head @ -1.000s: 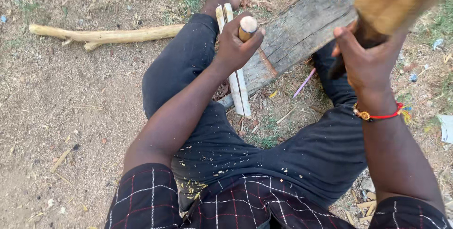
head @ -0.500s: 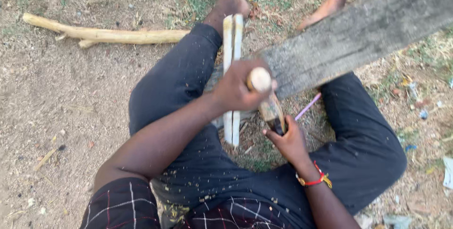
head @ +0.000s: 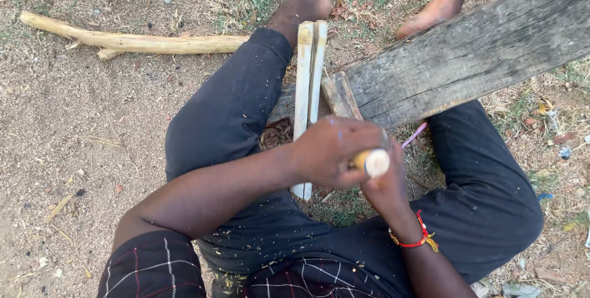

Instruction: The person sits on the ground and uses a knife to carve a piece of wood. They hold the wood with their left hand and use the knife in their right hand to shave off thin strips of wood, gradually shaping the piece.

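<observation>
Left hand point(head: 335, 150): clenched round a pale stick point(head: 371, 163), centre frame
Right hand point(head: 387, 184): under the left, grip hidden, cannot tell
Plank point(head: 479, 52): upper right, over the legs
Slats point(head: 309, 83): beside the plank's end

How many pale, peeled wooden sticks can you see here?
4. One long pale peeled branch lies on the dirt at upper left; two pale split wooden slats rest side by side between the legs; one round pale stick is gripped in the left hand. Others may be hidden.
</observation>
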